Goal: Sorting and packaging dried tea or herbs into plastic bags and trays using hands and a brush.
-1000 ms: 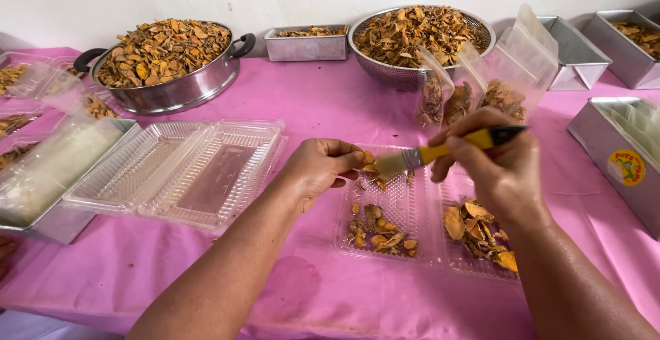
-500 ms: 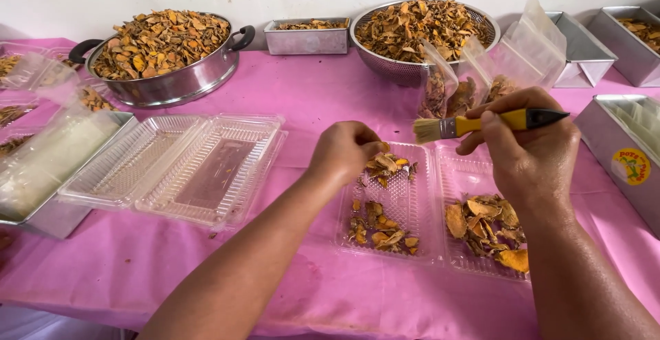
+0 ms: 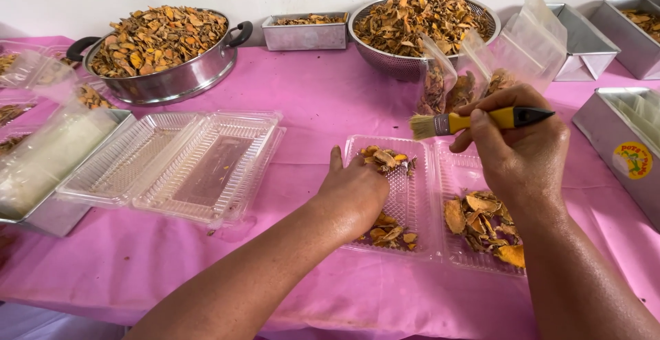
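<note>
Clamped in the right hand is a yellow-handled brush, fingers closed around the handle. Its long axis runs level, bristles pointing left and black handle tip pointing right, and it hangs above the far edge of the open clear tray. The left hand rests palm-down on that tray's left half, fingers curled over the dried orange slices; whether it pinches any cannot be told. The slices lie below and left of the bristles, nearer the left hand. More slices fill the tray's right half.
</note>
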